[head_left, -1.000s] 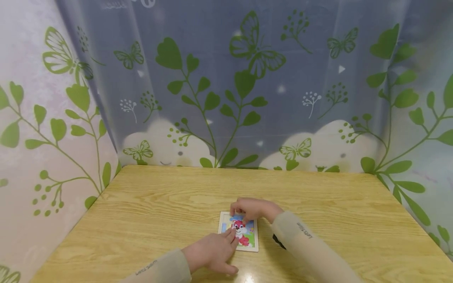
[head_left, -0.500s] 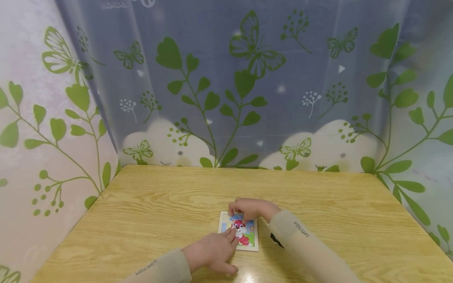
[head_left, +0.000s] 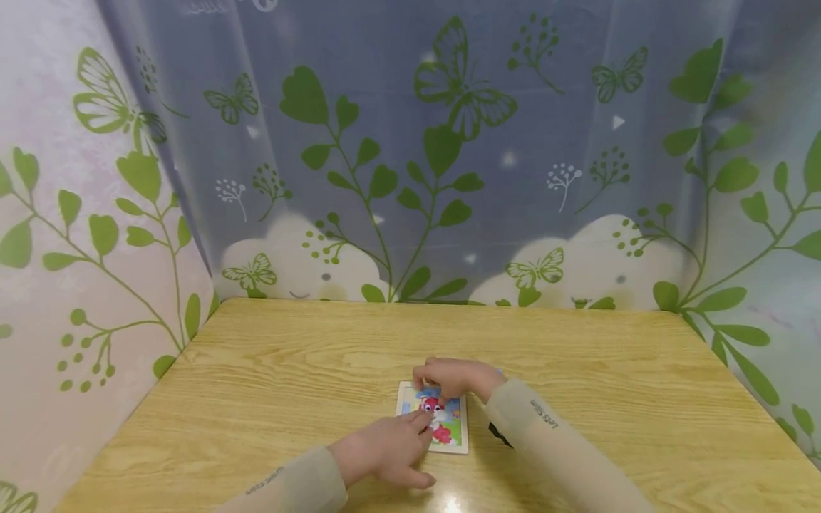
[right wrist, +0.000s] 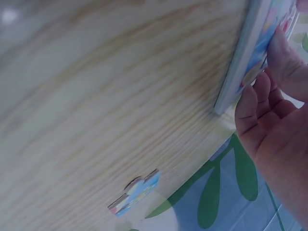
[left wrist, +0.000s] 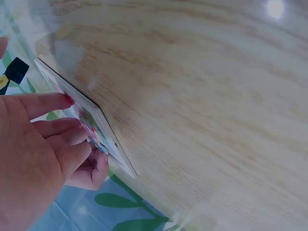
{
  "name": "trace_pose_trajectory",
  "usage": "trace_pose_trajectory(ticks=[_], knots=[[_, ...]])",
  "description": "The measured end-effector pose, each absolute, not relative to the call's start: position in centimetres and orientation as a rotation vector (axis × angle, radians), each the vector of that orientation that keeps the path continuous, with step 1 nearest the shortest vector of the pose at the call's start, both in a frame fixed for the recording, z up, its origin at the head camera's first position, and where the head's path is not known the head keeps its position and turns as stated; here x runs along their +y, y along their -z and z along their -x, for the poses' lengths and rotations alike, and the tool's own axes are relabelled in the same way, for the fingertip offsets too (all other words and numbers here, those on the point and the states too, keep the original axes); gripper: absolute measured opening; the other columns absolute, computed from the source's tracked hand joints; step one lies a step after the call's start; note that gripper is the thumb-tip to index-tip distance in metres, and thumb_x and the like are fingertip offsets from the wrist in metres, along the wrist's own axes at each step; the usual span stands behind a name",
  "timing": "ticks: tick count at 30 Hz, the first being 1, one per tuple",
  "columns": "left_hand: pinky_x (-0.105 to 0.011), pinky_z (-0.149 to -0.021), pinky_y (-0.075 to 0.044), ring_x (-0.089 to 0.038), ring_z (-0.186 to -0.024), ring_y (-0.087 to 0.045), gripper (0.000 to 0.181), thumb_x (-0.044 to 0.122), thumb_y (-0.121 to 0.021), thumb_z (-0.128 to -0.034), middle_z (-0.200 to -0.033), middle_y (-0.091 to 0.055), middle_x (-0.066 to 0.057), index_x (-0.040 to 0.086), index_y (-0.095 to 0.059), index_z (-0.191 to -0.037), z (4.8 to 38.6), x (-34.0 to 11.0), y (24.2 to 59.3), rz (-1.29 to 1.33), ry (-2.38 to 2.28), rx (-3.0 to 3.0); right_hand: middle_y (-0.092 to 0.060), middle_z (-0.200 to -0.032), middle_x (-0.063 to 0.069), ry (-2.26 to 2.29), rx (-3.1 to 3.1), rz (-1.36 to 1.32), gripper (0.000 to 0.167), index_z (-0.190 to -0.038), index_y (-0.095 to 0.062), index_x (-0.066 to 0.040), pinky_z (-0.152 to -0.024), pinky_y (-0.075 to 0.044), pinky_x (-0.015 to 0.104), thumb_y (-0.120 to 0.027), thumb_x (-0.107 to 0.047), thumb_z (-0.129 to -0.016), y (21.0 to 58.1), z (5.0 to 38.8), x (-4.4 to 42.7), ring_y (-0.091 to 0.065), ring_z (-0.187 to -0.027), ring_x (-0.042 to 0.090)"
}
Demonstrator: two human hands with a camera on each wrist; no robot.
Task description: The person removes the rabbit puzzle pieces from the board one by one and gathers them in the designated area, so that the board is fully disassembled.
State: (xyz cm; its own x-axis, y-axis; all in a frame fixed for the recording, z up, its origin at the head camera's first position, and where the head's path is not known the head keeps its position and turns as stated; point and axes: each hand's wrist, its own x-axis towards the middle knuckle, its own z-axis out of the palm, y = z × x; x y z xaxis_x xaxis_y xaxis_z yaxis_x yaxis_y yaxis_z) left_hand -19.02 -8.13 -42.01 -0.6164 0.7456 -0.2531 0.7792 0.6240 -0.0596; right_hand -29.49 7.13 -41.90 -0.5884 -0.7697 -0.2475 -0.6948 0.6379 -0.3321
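A small jigsaw puzzle (head_left: 455,427) in a pale frame lies on the table, showing a red-and-white cartoon animal. My left hand (head_left: 394,452) rests its outstretched fingertips on the picture's left and middle part; the left wrist view shows these fingers (left wrist: 53,103) touching its face. Over the puzzle's top edge, my right hand (head_left: 452,377) has curled fingers and thumb around a blue puzzle piece (head_left: 428,392) in the top part. In the right wrist view the thumb (right wrist: 284,57) touches the picture, with the fingertips near the frame's corner. The piece's outline is partly hidden by the hand.
A loose blue puzzle piece (right wrist: 137,193) lies on the table beyond the right hand, mostly hidden behind the wrist in the head view. The wooden table (head_left: 288,356) ends at a leaf-and-butterfly curtain (head_left: 398,178) at the back. Similar cloth hangs at both sides.
Left fingers have shifted slightly right over the picture. The right hand and forearm have moved a little left, and a bit of the loose piece now shows behind the right wrist.
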Motion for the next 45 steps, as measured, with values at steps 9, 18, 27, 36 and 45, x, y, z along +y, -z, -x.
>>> trace_pose_trajectory(ticks=[9,18,27,36,45], knots=[[-0.024,-0.099,-0.027,-0.023,-0.126,-0.028,0.074,0.058,-0.041,-0.0831,-0.137,-0.031,-0.018,-0.002,-0.044,-0.127,19.35,-7.54,42.06,-1.211,0.098,2.583,-0.045,-0.077,-0.001,0.277,2.495,1.171,0.033,-0.087,-0.049,-0.017,-0.062,-0.036,0.022,-0.068,0.004,-0.072,41.76,29.4,6.95,-0.037,-0.067,0.01],[-0.025,-0.098,-0.028,-0.023,-0.127,-0.027,0.078,0.061,-0.044,-0.0796,-0.139,-0.029,-0.016,0.003,-0.04,-0.132,18.85,-7.43,41.71,-1.195,0.155,2.595,-0.051,-0.078,-0.005,0.382,2.509,1.058,0.032,-0.09,-0.053,-0.015,-0.064,-0.042,0.023,-0.068,0.006,-0.071,41.77,29.52,7.24,-0.047,-0.071,0.009],[-0.026,-0.097,-0.03,-0.022,-0.127,-0.026,0.078,0.063,-0.042,-0.0798,-0.139,-0.028,-0.016,0.005,-0.04,-0.132,18.83,-7.42,41.86,-1.213,0.149,2.579,-0.051,-0.072,-0.004,0.391,2.574,1.003,0.023,-0.081,-0.056,-0.011,-0.061,-0.042,0.022,-0.073,-0.003,-0.069,41.66,29.33,7.42,-0.045,-0.065,0.008],[-0.025,-0.097,-0.031,-0.022,-0.126,-0.028,0.076,0.06,-0.045,-0.0799,-0.138,-0.03,-0.016,0.004,-0.042,-0.131,18.96,-7.41,41.94,-1.203,0.168,2.575,-0.047,-0.068,-0.005,0.324,2.656,1.042,0.027,-0.075,-0.053,-0.013,-0.058,-0.038,0.023,-0.077,-0.01,-0.065,41.64,29.06,7.39,-0.041,-0.062,0.009],[-0.024,-0.098,-0.029,-0.022,-0.127,-0.027,0.077,0.06,-0.046,-0.0795,-0.138,-0.03,-0.016,0.003,-0.041,-0.131,19.02,-7.48,41.84,-1.2,0.166,2.561,-0.047,-0.069,-0.005,0.36,2.654,1.052,0.021,-0.074,-0.051,-0.014,-0.06,-0.038,0.024,-0.071,-0.008,-0.073,41.76,29.14,7.61,-0.041,-0.064,0.01]])
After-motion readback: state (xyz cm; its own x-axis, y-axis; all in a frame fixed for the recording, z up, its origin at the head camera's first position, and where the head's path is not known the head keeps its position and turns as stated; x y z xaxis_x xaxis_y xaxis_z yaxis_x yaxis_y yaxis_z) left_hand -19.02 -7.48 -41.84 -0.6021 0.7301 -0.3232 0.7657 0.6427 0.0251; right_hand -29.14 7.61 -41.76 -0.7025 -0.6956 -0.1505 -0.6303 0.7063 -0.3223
